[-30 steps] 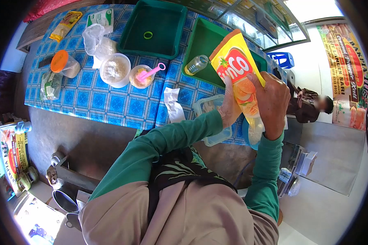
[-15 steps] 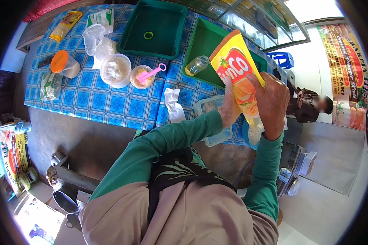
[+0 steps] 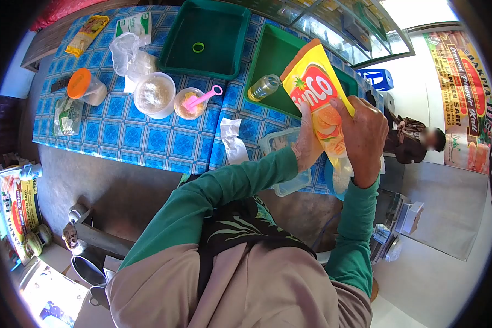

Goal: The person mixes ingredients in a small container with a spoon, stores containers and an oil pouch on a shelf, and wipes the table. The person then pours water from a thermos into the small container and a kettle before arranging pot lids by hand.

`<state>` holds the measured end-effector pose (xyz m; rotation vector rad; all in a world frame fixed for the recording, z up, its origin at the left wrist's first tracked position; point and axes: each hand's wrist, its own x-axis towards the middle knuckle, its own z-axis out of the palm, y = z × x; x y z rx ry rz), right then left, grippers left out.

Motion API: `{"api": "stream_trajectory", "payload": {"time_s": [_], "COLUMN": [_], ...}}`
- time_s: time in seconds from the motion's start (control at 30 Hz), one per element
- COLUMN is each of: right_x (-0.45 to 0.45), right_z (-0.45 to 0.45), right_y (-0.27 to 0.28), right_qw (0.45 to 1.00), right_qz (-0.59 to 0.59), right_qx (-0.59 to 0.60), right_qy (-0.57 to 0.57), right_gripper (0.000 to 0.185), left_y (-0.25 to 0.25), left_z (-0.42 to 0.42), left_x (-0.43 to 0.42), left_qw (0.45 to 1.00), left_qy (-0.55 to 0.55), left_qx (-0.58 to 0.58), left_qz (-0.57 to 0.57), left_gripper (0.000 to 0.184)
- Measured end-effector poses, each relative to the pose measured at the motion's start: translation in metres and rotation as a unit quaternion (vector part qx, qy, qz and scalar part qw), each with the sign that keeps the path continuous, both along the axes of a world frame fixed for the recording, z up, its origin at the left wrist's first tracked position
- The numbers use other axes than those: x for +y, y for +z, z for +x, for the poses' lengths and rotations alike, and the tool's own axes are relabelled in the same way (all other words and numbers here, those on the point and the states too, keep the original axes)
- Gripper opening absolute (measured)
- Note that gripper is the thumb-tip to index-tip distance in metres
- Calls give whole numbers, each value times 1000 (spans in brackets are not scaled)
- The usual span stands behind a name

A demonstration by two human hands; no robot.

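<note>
Both my hands hold a yellow and red plastic pouch (image 3: 318, 90), tilted over the right part of the table. My left hand (image 3: 308, 139) is closed around the pouch's left side; its fingertips are partly hidden behind it. My right hand (image 3: 366, 134) grips the right edge, thumb on the printed front. By the pouch's upper left edge, a small glass jar (image 3: 265, 88) with yellowish contents lies tilted at the green tray (image 3: 273, 41). Below my hands are a clear plastic container (image 3: 281, 188) and a blue bowl (image 3: 341, 188) with pale contents, partly covered by my right wrist.
On the blue checked tablecloth (image 3: 147, 136) stand a tub of white powder (image 3: 154, 94), a small cup with a pink scoop (image 3: 202, 100), an orange-lidded jar (image 3: 81, 83) and a dark green tray (image 3: 205, 63). A glass cabinet (image 3: 347, 33) borders the far side. Another person (image 3: 410, 142) is at right.
</note>
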<state>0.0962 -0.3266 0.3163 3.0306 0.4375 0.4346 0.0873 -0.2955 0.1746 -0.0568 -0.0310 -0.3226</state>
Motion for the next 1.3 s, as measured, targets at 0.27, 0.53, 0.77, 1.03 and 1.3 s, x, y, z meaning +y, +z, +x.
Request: {"api": "stream_trajectory", "payload": {"time_s": [0.27, 0.53, 0.77, 1.03, 1.3], "right_x": [5, 3, -2, -6, -13], "right_z": [0, 2, 0, -3, -4], "right_y": [5, 2, -7, -16, -27], "right_qw": [999, 999, 999, 999, 997], "right_qz": [-29, -17, -8, 12, 70], "right_qx": [32, 27, 19, 30, 14], "right_qy": [-21, -17, -27, -42, -33], "right_gripper": [38, 37, 38, 34, 35], "left_y": [1, 0, -10, -17, -20], "left_z": [0, 1, 1, -2, -3], "left_x": [0, 2, 3, 3, 7], "left_qw": [1000, 1000, 999, 998, 998], "left_qy": [0, -3, -17, -13, -22], "left_qx": [22, 19, 17, 34, 19], "left_qz": [0, -7, 32, 54, 58], "left_gripper": [78, 77, 79, 82, 74]}}
